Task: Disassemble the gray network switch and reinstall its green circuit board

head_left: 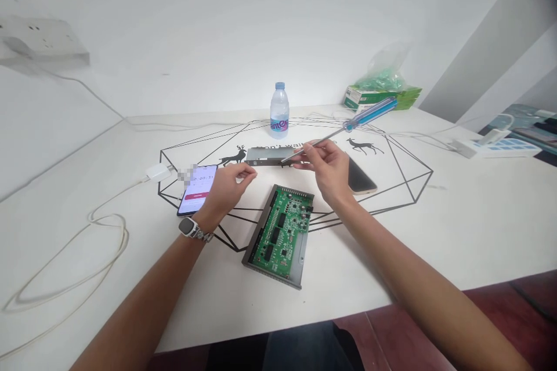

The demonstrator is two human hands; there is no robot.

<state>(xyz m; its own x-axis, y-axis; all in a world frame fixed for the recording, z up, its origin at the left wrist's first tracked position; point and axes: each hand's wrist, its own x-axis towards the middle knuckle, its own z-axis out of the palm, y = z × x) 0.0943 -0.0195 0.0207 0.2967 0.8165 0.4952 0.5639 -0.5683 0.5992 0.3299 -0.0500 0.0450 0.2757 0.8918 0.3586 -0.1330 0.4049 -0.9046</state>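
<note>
White tabletop (435, 255), flat grey metal cover (267, 156)

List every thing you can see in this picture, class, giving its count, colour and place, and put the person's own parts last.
metal cover: one, grey, held above the table between both hands
screwdriver: one, blue handle, in the right hand
circuit board: one, green, in a grey tray at table centre
lit phone: one, red and white screen, left of the left hand
dark phone: one, screen off, behind the right hand
water bottle: one, clear with blue cap, far centre
tissue pack: one, green, far right
charger cable: one, white, left side
table: one, white
wristwatch: one, silver, left wrist
left hand: one, at the cover's left end
right hand: one, at its right end
</note>
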